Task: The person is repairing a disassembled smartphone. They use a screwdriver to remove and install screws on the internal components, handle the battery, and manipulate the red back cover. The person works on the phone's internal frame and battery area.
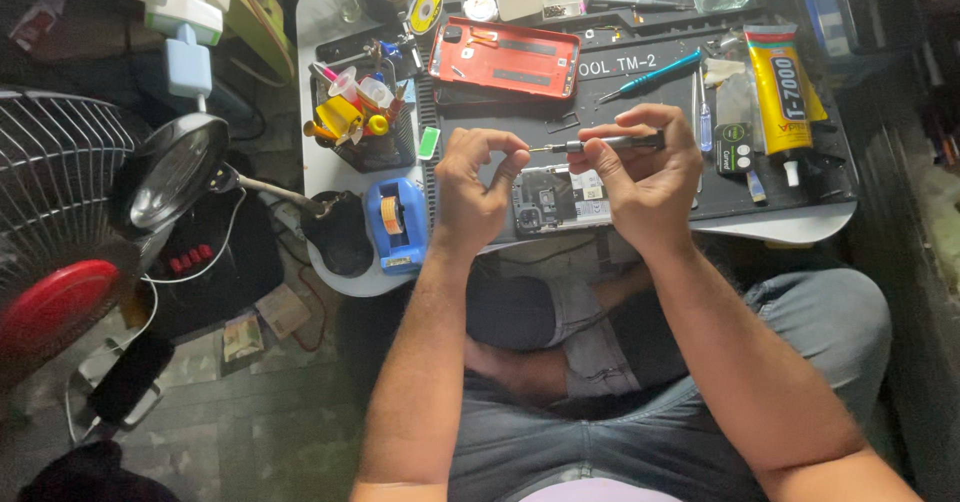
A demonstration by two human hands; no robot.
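Observation:
My right hand (648,174) grips a thin black precision screwdriver (610,143) held level, its tip pointing left. My left hand (478,184) is raised beside it, with thumb and forefinger pinched at the screwdriver's tip (535,149); whether a screw sits there is too small to tell. Under both hands lies an opened phone (560,200) with its back removed, circuit board showing, on the dark work mat (520,122). The phone's red back cover (505,57) lies farther back on the mat.
A teal screwdriver (650,74), a yellow glue tube (780,87) and small tools lie at the mat's right. A basket of tools (360,112), a blue tape dispenser (395,222), a magnifier lamp (178,170) and a fan (55,222) stand at left. My legs are below the table.

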